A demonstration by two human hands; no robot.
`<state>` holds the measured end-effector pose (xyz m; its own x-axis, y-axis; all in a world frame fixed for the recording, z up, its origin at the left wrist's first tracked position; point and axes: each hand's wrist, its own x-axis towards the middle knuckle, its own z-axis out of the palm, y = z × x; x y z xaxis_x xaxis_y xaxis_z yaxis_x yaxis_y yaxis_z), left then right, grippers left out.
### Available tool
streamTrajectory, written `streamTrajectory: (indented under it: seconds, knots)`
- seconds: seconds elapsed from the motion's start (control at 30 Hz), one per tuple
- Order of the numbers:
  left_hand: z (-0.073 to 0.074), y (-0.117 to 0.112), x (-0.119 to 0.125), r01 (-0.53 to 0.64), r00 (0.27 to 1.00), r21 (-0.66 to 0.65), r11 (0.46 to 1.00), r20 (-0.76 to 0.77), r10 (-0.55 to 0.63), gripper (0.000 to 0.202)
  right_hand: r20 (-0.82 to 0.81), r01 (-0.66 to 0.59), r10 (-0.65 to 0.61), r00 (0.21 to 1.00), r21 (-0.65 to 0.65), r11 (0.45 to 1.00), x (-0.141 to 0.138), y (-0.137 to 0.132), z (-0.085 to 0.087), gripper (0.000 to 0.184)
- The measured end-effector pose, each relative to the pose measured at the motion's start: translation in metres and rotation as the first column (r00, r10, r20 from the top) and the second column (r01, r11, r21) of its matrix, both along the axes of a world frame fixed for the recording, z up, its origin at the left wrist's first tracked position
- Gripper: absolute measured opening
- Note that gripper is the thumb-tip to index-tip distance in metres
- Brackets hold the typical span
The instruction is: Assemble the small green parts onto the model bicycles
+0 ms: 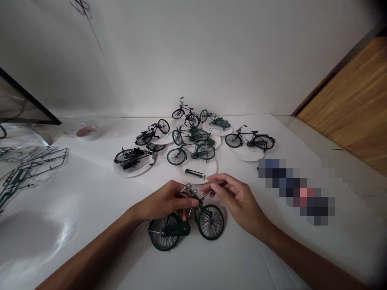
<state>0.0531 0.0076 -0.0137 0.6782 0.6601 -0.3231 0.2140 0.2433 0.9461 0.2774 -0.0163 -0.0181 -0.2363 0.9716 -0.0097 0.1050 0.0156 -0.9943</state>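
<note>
A dark green model bicycle (173, 230) stands on the white tabletop in front of me, its front wheel to the right. My left hand (169, 200) is closed round the upper frame just behind the silver handlebar. Between the fingers of my right hand (234, 197) is a thin tool (206, 195) with a silver shaft and a dark end; its exact kind is unclear. The tool's tip is at the front of the bicycle, by the head of the fork. My left fingers hide part of the frame and the saddle area.
Behind my hands, a paper plate (196, 180) holds a small green part (194, 173). Several finished-looking model bicycles (191, 151) stand or lie on plates beyond. Green part frames (33, 171) lie at left, near a bowl (87, 132). A blurred-out patch (296, 191) is at right.
</note>
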Motion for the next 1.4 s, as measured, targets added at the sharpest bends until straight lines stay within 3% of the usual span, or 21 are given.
streamTrajectory:
  seconds: [0.17, 0.37, 0.53, 0.97, 1.4]
  knots:
    - [-0.001, 0.0, 0.0, 0.011, 1.0, 0.003, 1.0, 0.003, -0.011, 0.03, 0.104, -0.143, 0.144, 0.984, -0.019, 0.99, 0.003, -0.002, 0.001, 0.026]
    - [-0.002, 0.0, 0.002, 0.047, 0.999, 0.024, 0.999, 0.012, -0.047, 0.029, 0.281, -0.165, 0.146, 0.949, 0.046, 0.985, -0.001, -0.003, 0.002, 0.016]
    - [-0.002, -0.002, 0.003, 0.054, 0.998, 0.07, 0.996, -0.042, -0.051, 0.035, 0.265, -0.145, 0.132, 0.955, 0.028, 0.989, -0.005, -0.002, 0.001, 0.004]
    - [0.004, -0.004, 0.005, 0.093, 0.992, 0.135, 0.986, -0.098, -0.08, 0.04, 0.314, -0.177, 0.193, 0.93, -0.079, 0.981, 0.003, 0.001, 0.005, 0.006]
    - [0.005, -0.002, 0.003, 0.097, 0.992, 0.111, 0.989, -0.09, -0.087, 0.04, 0.29, -0.065, 0.047, 0.956, 0.053, 0.996, 0.014, 0.01, 0.0, 0.008]
